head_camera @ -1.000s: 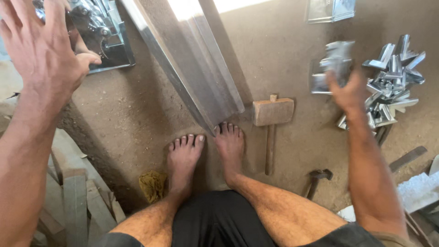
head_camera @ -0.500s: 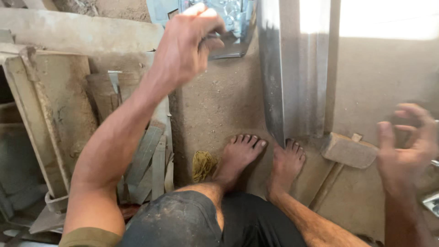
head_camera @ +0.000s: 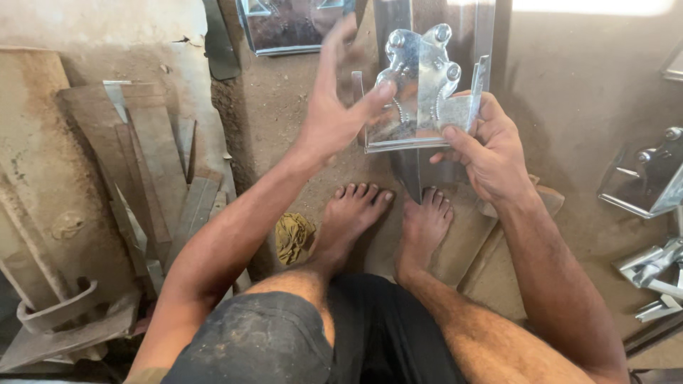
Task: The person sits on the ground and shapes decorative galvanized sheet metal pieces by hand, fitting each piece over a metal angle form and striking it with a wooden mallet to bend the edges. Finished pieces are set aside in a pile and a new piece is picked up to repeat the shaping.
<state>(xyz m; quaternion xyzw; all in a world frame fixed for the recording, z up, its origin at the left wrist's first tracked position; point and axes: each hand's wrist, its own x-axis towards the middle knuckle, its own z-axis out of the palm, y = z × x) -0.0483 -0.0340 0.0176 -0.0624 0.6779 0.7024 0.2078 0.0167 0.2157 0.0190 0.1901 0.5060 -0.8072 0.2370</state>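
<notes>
A shiny, silvery pressed sheet-metal bracket [head_camera: 423,89], with a scalloped upper edge, round rivet-like bosses and a folded straight flange along its bottom, was held up in the air above the person's bare feet [head_camera: 388,213]. The right hand [head_camera: 491,153] gripped its right side, fingers [head_camera: 455,139] curled shut around the edge. The left hand [head_camera: 334,114] was mostly spread, its thumb tip pressed against the bracket's left face; it was blurred. Behind the bracket a long grey metal channel [head_camera: 459,18] lay on the dusty concrete floor [head_camera: 569,92]. More silvery brackets [head_camera: 651,213] lay at the right edge. A shallow metal tray [head_camera: 288,25] sat at the top, weathered wooden planks [head_camera: 142,163] at the left, and a crumpled yellow rag [head_camera: 293,236] beside the left foot.
</notes>
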